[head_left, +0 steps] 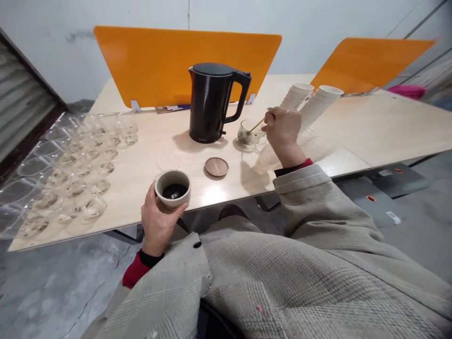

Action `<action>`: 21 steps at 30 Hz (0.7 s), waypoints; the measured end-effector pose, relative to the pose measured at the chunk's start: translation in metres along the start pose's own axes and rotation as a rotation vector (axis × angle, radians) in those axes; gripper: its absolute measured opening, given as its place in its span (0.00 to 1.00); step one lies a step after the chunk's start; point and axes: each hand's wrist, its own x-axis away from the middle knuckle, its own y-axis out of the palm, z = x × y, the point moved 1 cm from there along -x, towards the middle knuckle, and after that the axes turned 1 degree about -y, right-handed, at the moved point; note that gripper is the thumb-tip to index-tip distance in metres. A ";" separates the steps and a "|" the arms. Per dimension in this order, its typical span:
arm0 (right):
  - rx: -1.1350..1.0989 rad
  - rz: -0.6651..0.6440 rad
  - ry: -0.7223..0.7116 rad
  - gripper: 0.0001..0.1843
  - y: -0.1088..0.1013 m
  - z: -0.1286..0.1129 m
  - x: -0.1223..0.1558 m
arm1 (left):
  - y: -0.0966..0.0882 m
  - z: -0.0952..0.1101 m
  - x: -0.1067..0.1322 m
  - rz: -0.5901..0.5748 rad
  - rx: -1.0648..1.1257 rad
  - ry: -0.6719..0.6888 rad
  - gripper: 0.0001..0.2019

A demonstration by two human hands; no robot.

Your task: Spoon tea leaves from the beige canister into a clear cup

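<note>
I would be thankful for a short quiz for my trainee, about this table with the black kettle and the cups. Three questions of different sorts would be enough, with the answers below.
1. What does the left grip hold?
A) an orange panel
B) the cup with dark contents
C) a stack of cups

2. True or false: the right grip holds a thin stick whose lower end is in the glass cup.

3. Fill in "nearer" or "farther": the brown disc lies ___ to or from the person than the kettle.

Key: 1: B. 2: True. 3: Nearer.
</note>
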 end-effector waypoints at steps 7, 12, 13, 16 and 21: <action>-0.389 0.360 -0.070 0.12 -0.041 -0.017 0.036 | -0.002 0.000 0.000 -0.009 -0.013 0.016 0.49; -0.725 0.383 -0.143 0.08 -0.056 -0.058 0.084 | -0.003 0.000 0.001 -0.030 -0.007 -0.008 0.51; -0.790 0.368 -0.168 0.07 -0.055 -0.068 0.095 | -0.004 0.000 0.002 -0.037 0.000 -0.007 0.51; -0.939 0.283 -0.260 0.07 -0.044 -0.096 0.127 | -0.005 0.001 0.003 -0.054 0.017 0.005 0.51; -0.833 0.068 -0.443 0.13 -0.015 -0.123 0.166 | -0.005 0.001 0.004 -0.075 0.022 0.008 0.51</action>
